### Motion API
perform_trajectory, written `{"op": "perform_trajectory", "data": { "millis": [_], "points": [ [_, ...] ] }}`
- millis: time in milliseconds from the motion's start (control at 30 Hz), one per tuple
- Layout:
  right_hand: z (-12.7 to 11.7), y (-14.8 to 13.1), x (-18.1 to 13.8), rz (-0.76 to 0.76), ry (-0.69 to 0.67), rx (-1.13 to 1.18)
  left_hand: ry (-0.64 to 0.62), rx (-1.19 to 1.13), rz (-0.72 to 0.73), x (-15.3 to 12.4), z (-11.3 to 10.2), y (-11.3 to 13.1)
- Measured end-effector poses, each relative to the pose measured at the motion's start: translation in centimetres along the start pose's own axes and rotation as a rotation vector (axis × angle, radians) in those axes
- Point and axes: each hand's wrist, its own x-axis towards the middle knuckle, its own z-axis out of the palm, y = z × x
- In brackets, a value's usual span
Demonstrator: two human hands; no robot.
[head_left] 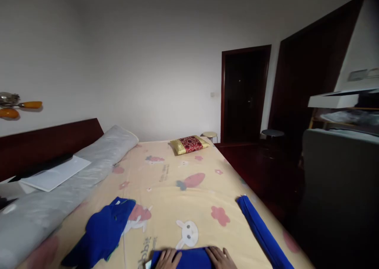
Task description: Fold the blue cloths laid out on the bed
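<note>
Blue cloth is located on the printed sheet, overlaid by left hand and right hand; whether it is gripped cannot be told. Flanked by crumpled blue garment and narrow blue strip; cushion is placed beyond.

My view is dim: the plain white wall glows softly, the tall dark wooden door blackens, edges stretch.

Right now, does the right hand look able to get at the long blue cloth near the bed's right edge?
Probably yes: only patterned sheet shows between the right hand and the long blue cloth, though that hand would likely have to leave the folded blue piece it touches.
</note>
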Motion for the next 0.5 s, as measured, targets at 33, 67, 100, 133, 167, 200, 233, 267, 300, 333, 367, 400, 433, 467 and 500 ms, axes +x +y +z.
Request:
{"op": "perform_trajectory", "data": {
  "millis": [33,67,100,133,167,200,233,267,300,333,367,400,433,467,500],
  "points": [
    [0.1,0.4,-0.4,0.033,-0.046,0.028,-0.013,-0.023,-0.009,-0.2,-0.5,-0.4],
    [0.3,0.6,-0.7,0.063,-0.085,0.051,-0.022,-0.042,-0.024,-0.4,-0.8,-0.8],
    [0.5,0.7,-1.0,0.089,-0.114,0.068,-0.032,-0.055,-0.052,-0.5,-1.0,-1.1],
    [0.7,0.8,-1.1,0.107,-0.134,0.079,-0.041,-0.06,-0.093,-0.7,-1.0,-1.4],
    [0.8,0.8,-1.1,0.119,-0.148,0.085,-0.04,-0.056,-0.14,-0.8,-0.9,-1.7],
    [0.8,0.7,-1.0,0.123,-0.16,0.088,-0.033,-0.046,-0.191,-1.0,-0.7,-2.0],
    [0.8,0.7,-0.9,0.126,-0.171,0.09,-0.026,-0.031,-0.24,-1.1,-0.6,-2.2],
    [0.8,0.7,-0.6,0.127,-0.185,0.095,-0.015,-0.015,-0.282,-1.3,-0.5,-2.4],
    [0.6,0.7,-0.4,0.13,-0.202,0.105,-0.005,0.001,-0.31,-1.5,-0.4,-2.6],
    [0.5,0.8,-0.2,0.139,-0.221,0.123,-0.001,0.015,-0.324,-1.7,-0.4,-2.7],
    [0.4,0.9,0.0,0.152,-0.239,0.148,-0.002,0.029,-0.334,-1.8,-0.4,-2.9],
    [0.2,1.0,0.1,0.168,-0.255,0.178,-0.005,0.041,-0.339,-1.9,-0.5,-3.1],
    [0.2,1.0,0.1,0.188,-0.267,0.208,-0.007,0.049,-0.338,-2.0,-0.6,-3.2],
    [0.1,1.1,0.0,0.208,-0.276,0.235,-0.01,0.055,-0.334,-2.0,-0.8,-3.3],
    [0.2,1.2,-0.1,0.227,-0.28,0.257,-0.014,0.058,-0.325,-2.0,-1.0,-3.3]
  ]
}}
